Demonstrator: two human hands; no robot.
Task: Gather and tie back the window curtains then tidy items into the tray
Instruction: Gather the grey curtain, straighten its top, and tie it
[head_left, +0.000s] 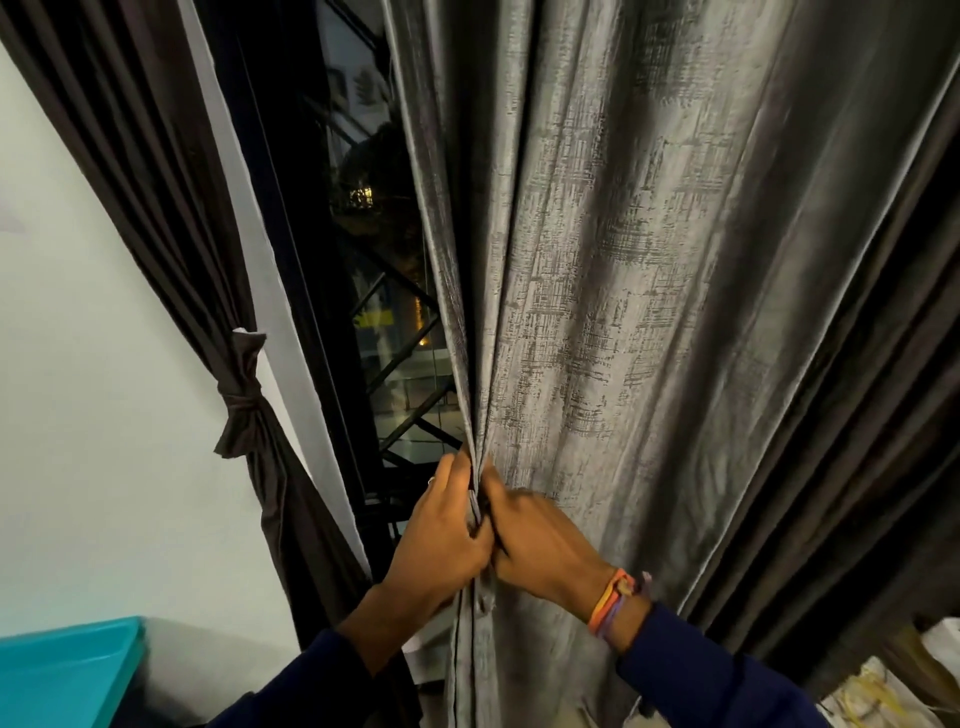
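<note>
A grey textured curtain (597, 291) hangs in front of me and fills the middle and right of the view. My left hand (441, 535) grips its left edge, fingers curled round the bunched folds. My right hand (540, 540), with coloured bands on the wrist, grips the same gathered folds just to the right, touching the left hand. A dark brown curtain (171, 218) at the left is tied back with a knotted band (241, 400) against the white wall. A turquoise tray (67, 670) shows at the bottom left corner.
A dark window (374, 249) with a diagonal metal grille shows between the two curtains. A darker curtain layer (893, 395) hangs at the far right. Pale bags or papers (893, 686) lie at the bottom right.
</note>
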